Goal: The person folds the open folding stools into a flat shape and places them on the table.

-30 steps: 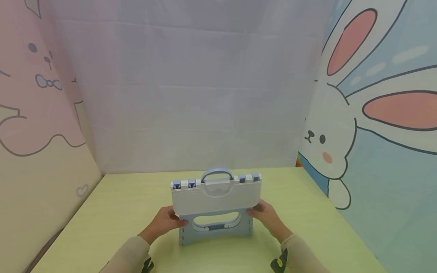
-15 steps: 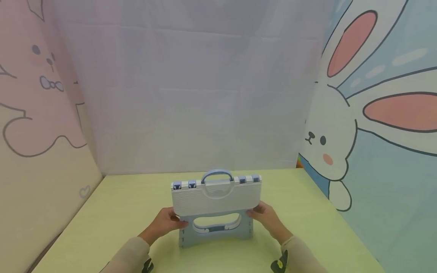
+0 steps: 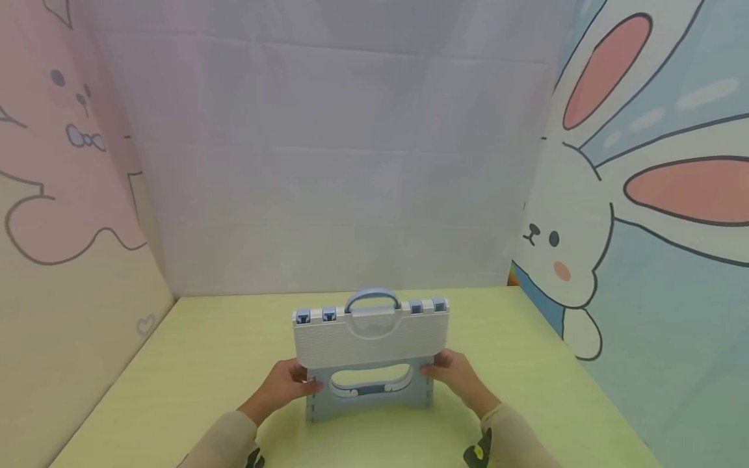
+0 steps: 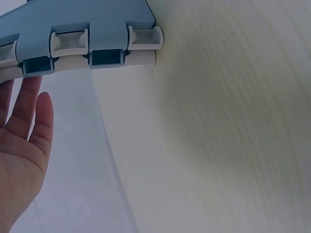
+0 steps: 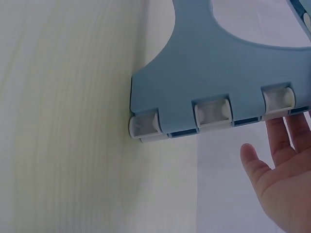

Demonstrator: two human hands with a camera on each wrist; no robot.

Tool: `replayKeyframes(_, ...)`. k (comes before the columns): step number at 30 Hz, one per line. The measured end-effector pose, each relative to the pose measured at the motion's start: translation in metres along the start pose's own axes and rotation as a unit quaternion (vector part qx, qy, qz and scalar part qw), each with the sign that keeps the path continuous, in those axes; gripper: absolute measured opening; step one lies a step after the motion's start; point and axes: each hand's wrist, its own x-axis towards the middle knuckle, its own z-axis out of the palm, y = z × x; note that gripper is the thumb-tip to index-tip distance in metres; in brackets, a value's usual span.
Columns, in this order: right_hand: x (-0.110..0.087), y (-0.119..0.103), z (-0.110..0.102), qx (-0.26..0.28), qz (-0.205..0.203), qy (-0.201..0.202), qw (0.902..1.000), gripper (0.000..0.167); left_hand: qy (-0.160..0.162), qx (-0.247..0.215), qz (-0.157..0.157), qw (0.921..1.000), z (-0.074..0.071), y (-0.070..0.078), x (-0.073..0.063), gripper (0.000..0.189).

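Note:
A folding step stool stands near the front middle of the table in the head view, with its white textured top panel (image 3: 374, 344) tipped up toward me. Below that panel shows the light blue leg panel (image 3: 371, 402), which has an oval cut-out. My left hand (image 3: 283, 385) grips the leg panel's left side, thumb on the front face. On the opposite side my right hand (image 3: 453, 374) holds it in the same way. Both wrist views show hinge knuckles along the blue leg panel's (image 4: 109, 29) side edges, with fingers (image 5: 279, 141) reaching behind. The fingertips are hidden there.
A blue carry handle (image 3: 372, 296) rises from the stool's top edge. The pale yellow table (image 3: 526, 364) ends at a white back curtain (image 3: 351, 162). Printed cloths with a rabbit (image 3: 562, 227) on the right and a pink animal (image 3: 64, 195) on the left flank it.
Both hands have slid slightly down the sides of the stool, the right thumb now lower on the leg panel. The stool itself stays in about the same place.

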Motion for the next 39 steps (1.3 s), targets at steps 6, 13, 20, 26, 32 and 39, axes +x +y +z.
replayKeyframes(6, 0.001, 0.0, 0.003, -0.003, 0.002, 0.002, 1.0, 0.052, -0.005, -0.008, 0.022, 0.9997, 0.002, 0.001, 0.001, 0.045)
replayKeyframes(13, 0.001, -0.002, 0.007, -0.009, 0.005, 0.004, 0.9999, 0.052, -0.011, -0.008, 0.051, 0.9986, 0.005, 0.0, 0.003, 0.047)
replayKeyframes(20, 0.003, -0.002, 0.008, -0.015, 0.028, 0.021, 0.9993, 0.051, -0.008, -0.007, 0.052, 0.9986, 0.006, 0.002, 0.003, 0.045)
replayKeyframes(26, 0.006, -0.003, 0.007, -0.021, 0.025, 0.02, 0.9993, 0.053, -0.005, -0.005, 0.046, 0.9989, 0.006, 0.006, 0.003, 0.044)
replayKeyframes(32, 0.006, -0.006, 0.004, -0.025, -0.003, -0.002, 0.9997, 0.054, -0.012, -0.004, 0.047, 0.9988, 0.005, 0.011, 0.002, 0.042)
replayKeyframes(39, 0.004, -0.01, 0.003, -0.021, -0.001, -0.016, 0.9997, 0.055, -0.014, -0.011, 0.033, 0.9993, 0.002, 0.014, 0.002, 0.041)
